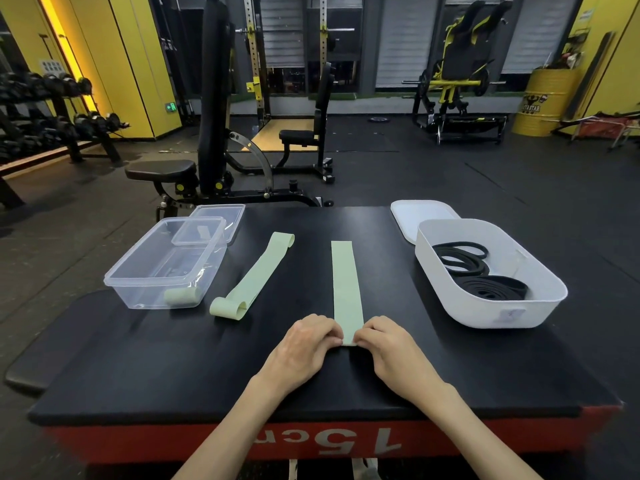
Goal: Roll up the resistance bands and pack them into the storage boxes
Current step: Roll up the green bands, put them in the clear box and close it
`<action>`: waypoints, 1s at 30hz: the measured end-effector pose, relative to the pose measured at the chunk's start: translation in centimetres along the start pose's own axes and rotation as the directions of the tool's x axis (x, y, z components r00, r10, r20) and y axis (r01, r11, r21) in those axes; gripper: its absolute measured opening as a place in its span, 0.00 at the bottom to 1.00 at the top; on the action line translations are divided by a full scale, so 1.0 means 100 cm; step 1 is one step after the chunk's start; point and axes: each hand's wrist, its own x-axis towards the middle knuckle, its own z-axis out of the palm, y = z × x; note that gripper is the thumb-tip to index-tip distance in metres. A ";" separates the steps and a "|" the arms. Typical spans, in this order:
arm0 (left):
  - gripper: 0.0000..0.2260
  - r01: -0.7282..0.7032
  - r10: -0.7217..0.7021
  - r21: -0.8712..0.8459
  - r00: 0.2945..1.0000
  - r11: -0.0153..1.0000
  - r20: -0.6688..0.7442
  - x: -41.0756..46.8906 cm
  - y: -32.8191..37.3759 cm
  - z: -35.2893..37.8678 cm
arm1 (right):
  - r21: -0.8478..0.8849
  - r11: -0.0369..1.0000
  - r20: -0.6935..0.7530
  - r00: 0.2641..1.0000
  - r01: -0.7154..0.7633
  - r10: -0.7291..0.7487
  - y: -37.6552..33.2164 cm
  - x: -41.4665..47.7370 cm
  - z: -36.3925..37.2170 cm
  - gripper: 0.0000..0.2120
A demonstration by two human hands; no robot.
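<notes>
The room is dim, lit mostly by a warm yellow light strip point(65, 60) glowing on the left wall, which leaves a soft sheen on the black tabletop point(166, 362). My left hand point(304, 344), my right hand point(393, 349) and the green band point(346, 285) are sharp and cast only faint shadows. The wide lens bows the walls at the edges.

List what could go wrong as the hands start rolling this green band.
The left hand and right hand pinch only the near end of the flat green band; uneven pressure could start a skewed, cone-shaped roll. The half-curled green band beside it suggests that a loose end may spring open, so a slack roll could unwind in the clear box.
</notes>
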 end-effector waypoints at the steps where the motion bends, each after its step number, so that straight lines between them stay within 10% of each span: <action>1: 0.03 0.006 -0.006 -0.009 1.000 1.000 0.003 0.000 0.001 0.000 | 0.003 1.000 0.008 1.000 -0.007 0.007 0.000 0.000 0.000 0.07; 30: 0.05 -0.022 0.022 -0.019 1.000 1.000 -0.009 0.001 0.002 -0.001 | 0.033 0.999 -0.007 0.999 -0.031 0.031 0.002 0.003 0.000 0.05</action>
